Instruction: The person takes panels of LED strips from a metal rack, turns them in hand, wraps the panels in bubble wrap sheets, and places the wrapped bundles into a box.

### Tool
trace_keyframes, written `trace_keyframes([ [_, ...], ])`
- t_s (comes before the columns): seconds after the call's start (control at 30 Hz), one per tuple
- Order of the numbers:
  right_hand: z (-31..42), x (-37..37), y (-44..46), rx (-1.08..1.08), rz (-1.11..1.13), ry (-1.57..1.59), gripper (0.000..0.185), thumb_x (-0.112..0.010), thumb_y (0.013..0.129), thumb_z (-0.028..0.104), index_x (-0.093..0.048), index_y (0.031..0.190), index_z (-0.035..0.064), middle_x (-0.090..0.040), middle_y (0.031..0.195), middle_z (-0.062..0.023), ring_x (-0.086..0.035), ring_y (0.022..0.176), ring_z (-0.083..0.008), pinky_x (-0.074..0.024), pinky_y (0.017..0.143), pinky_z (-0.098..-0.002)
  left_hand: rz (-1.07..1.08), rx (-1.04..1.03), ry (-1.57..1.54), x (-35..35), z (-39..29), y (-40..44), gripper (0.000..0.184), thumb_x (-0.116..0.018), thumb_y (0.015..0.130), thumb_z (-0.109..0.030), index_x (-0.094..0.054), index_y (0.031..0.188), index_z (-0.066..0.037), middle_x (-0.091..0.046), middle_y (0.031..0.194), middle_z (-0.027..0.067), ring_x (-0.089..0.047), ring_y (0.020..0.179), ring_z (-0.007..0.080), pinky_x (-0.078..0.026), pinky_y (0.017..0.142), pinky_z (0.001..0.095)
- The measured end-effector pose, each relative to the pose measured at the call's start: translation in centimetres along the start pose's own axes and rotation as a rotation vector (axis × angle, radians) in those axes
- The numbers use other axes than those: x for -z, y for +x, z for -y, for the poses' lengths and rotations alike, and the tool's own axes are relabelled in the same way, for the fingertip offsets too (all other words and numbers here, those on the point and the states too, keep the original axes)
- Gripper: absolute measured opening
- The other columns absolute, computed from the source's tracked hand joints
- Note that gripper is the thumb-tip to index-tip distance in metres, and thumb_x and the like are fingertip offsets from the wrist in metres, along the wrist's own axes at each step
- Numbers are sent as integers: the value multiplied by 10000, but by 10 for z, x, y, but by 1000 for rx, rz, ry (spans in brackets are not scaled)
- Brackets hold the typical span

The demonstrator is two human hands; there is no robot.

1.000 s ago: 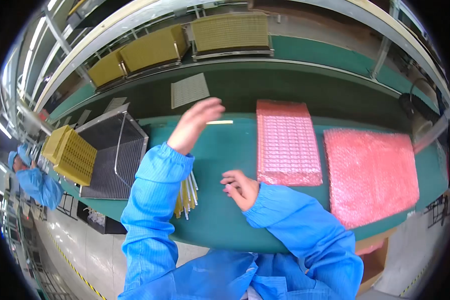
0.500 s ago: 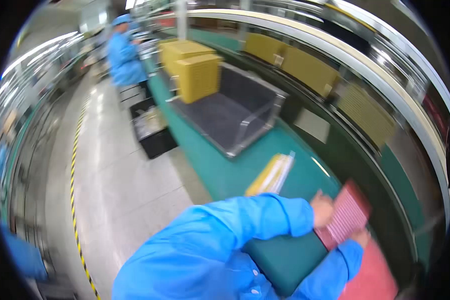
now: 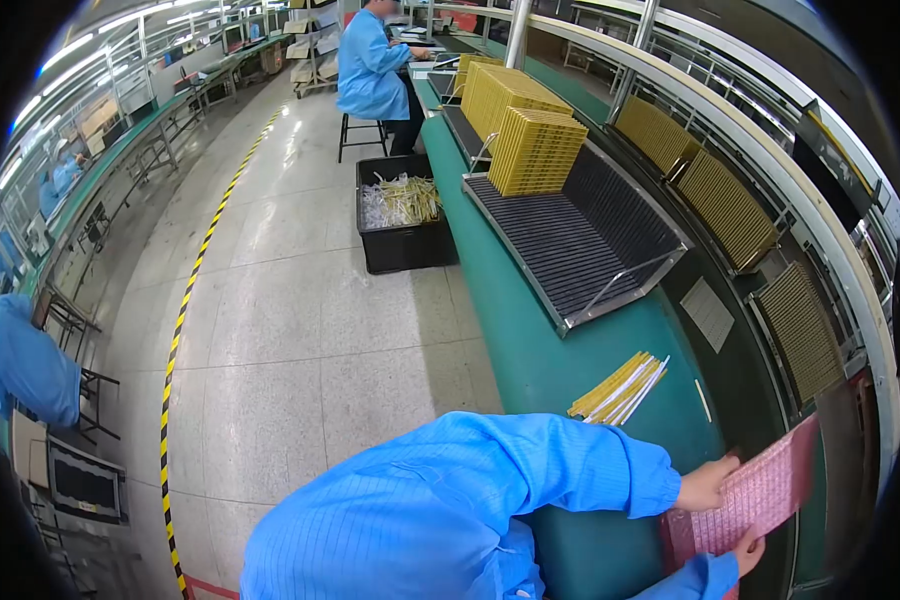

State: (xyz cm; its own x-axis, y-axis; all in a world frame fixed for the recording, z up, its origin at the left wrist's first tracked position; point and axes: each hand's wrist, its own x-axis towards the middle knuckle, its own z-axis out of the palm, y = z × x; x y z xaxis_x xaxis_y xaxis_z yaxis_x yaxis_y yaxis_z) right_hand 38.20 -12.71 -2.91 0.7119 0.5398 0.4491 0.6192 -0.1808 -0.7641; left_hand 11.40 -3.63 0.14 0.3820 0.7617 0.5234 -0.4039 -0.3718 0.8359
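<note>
Pink bubble wrap (image 3: 770,488) lies at the lower right, over the edge of the green bench. My left hand (image 3: 708,484) has its fingers closed on the wrap's upper edge. Along the lower edge, my right hand (image 3: 748,551) grips the same wrap with bent fingers. Whether anything is inside the wrap I cannot tell. A small pile of yellow and white strips (image 3: 622,388) rests on the bench beyond my left forearm.
A black ridged tray (image 3: 560,235) on the bench holds stacked yellow panels (image 3: 538,150). More yellow panels (image 3: 725,210) stand in a rack on the right. A black bin (image 3: 402,248) of strips sits on the floor near a seated person (image 3: 372,70) in blue.
My view has shifted, so the bench and tray appear further right. Both hands keep hold of the bubble wrap, which now stretches further toward the right and away from me.
</note>
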Motion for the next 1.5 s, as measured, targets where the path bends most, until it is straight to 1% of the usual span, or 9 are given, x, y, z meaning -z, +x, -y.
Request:
trace_keyframes([
  [0.1,15,26,20,178,213,331,510,-560,829,256,-382,1195,-51,-457,1150,-195,-442,1038,-222,-355,895,-315,270,33,-584,11,-46,9,362,-570,739,-15,-480,1086,35,-579,994,71,-508,918,107,-427,801,266],
  [0.17,177,38,-68,102,235,494,698,-632,776,105,-217,1328,6,-313,1322,-196,-326,1199,-267,-263,1000,-398,333,121,-616,33,-74,8,350,-563,755,-21,-483,1090,36,-578,1002,68,-510,923,108,-424,810,260],
  [0.53,178,46,-102,298,265,561,613,-647,760,106,-317,1261,-22,-446,1202,-196,-457,1057,-280,-377,897,-391,519,794,-902,77,-104,-12,548,-598,779,-209,-349,1242,-54,-486,1178,98,-504,1049,181,-418,887,369],
  [0.87,198,37,-117,354,57,370,553,-641,766,128,-368,1226,-13,-481,1157,-196,-490,1016,-291,-417,851,-385,461,787,-914,69,-96,-22,581,-618,746,-152,-341,1247,-54,-481,1179,114,-507,1043,189,-426,876,370],
  [1.07,235,40,-139,375,-90,240,519,-638,770,141,-399,1205,-8,-502,1131,-195,-510,992,-298,-441,824,-381,151,448,-689,50,-94,-22,402,-585,757,-97,-466,1119,31,-579,988,100,-548,930,181,-441,815,299],
  [1.17,259,38,-161,529,-30,232,358,-570,818,206,-458,1108,27,-519,1059,-178,-521,937,-264,-439,755,-344,30,-51,-36,34,-107,-30,310,-604,729,-151,-516,987,-2,-572,849,145,-560,817,261,-439,738,332],
  [1.27,255,42,-188,474,432,472,575,-529,830,185,-251,1290,-20,-362,1252,-181,-375,1151,-249,-308,958,-342,399,3,126,27,-147,-42,275,-594,740,-181,-507,953,-29,-533,860,148,-533,804,299,-427,719,353],
  [1.33,243,32,-200,344,109,689,490,-543,791,81,-353,1215,-72,-475,1121,-178,-471,1010,-250,-388,865,-349,474,-60,38,16,-143,-48,266,-570,763,-202,-500,956,-35,-505,894,137,-513,844,293,-422,720,361],
  [1.5,198,83,-200,-145,232,629,530,-513,773,51,-313,1255,-36,-426,1209,-136,-408,1121,-215,-306,951,-313,857,34,22,19,-137,-43,280,-484,834,-137,-503,1069,15,-514,1039,161,-501,942,283,-389,838,341],
])
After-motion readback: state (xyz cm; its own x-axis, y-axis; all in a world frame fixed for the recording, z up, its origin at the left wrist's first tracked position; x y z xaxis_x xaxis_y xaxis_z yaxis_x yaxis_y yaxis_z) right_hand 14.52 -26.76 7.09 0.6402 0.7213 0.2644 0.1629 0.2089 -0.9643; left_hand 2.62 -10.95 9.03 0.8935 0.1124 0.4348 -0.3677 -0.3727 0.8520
